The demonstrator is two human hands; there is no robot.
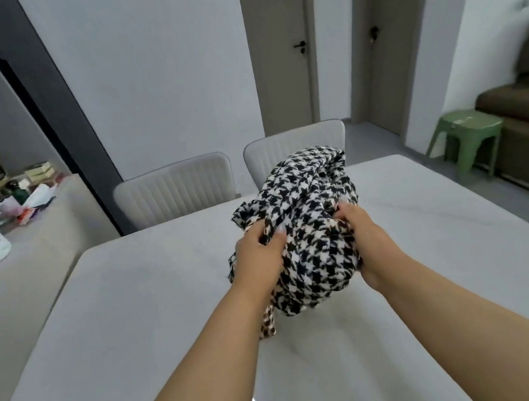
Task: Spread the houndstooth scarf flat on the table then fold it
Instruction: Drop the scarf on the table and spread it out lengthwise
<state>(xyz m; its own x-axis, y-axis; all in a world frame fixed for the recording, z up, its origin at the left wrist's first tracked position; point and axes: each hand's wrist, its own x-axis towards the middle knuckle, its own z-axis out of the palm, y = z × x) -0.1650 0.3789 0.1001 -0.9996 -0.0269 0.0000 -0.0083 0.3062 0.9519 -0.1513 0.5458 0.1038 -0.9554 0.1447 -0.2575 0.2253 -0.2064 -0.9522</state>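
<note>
1. The houndstooth scarf (pixel 305 225) is a crumpled black-and-white bundle, bunched up between both hands over the far half of the tabletop (pixel 137 324), nearer the far right corner than the left. Its lower folds hang down to or just above the surface; I cannot tell whether they touch.
2. By my reading the work is at the very start: nothing is spread yet, let alone folded. The next move calls for finding an edge or two corners of the scarf and drawing them apart toward opposite edges of the tabletop.
3. The left hand (pixel 258 256) grips the bundle's left side, its fingers (pixel 277 235) curled into the cloth.
4. The right hand (pixel 364 236) clasps the right side, fingers bent round the fabric and partly buried in it.
5. Beyond the far edge stand two pale chairs (pixel 174 188); a green stool (pixel 467 133) sits off to the right.
</note>
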